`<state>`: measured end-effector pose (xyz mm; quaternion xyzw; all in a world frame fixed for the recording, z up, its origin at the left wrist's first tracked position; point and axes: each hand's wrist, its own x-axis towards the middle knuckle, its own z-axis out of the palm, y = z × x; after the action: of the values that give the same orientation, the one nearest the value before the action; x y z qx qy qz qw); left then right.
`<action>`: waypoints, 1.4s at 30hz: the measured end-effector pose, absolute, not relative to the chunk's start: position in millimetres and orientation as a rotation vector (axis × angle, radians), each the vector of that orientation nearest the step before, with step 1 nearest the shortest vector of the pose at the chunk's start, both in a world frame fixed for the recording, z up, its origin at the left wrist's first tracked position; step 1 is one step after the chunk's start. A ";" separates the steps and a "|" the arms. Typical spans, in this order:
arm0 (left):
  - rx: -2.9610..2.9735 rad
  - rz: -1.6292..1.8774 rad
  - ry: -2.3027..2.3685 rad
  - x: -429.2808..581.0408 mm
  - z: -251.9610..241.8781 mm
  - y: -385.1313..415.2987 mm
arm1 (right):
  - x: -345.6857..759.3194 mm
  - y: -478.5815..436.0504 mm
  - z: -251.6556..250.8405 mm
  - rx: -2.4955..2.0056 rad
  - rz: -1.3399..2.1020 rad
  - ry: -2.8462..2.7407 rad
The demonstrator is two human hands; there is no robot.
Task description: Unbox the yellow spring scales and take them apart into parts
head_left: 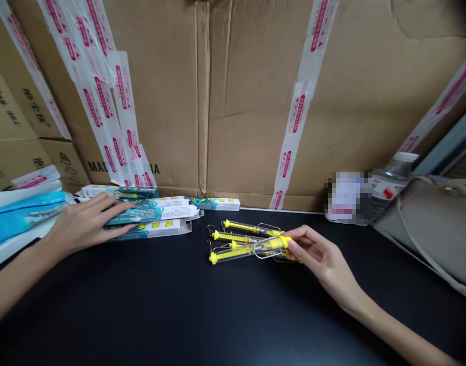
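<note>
My right hand (320,254) pinches the yellow end of a clear tubular spring scale (233,252), thumb and fingers closed on it. This scale has yellow ends, a wire hook at its left tip and a wire loop near its right end. Several similar scales lie behind and partly under it, among them a rear scale (242,226) and a middle scale (233,236). At the left, my left hand (90,221) grips a slim teal-and-white box (152,209) on a pile, fingers over its left end. Below it lies another slim box (162,229) with its right end flap open.
A further slim box (217,204) lies against the large cardboard carton (248,101). Blue-and-white packaging (23,216) sits at far left. On the right stand a plastic bottle (389,188), a pixelated item (345,198) and a beige bag (438,229). The tabletop (202,315) is black.
</note>
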<state>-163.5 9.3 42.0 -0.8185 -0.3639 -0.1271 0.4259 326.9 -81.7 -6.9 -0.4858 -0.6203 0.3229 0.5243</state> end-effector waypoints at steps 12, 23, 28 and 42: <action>-2.068 -0.207 -1.141 -142.1 45.9 -3.1 | 344.7 -74.5 -6.1 -1.124 0.149 -1.999; -2.250 -0.314 -1.114 -137.1 21.0 15.3 | 351.7 -70.2 -5.0 -0.964 0.075 -2.229; -2.232 -0.318 -1.118 -137.5 14.8 19.5 | 350.6 -70.6 -7.9 -0.951 0.127 -2.293; -2.227 -0.328 -1.110 -131.9 9.8 15.5 | 324.5 -81.5 -18.4 -1.497 -0.066 -2.060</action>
<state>-131.9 15.5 9.8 -0.8434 -0.4205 -0.1241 0.3106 324.5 -81.5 -18.4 -0.5620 -0.7732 -0.0249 0.2927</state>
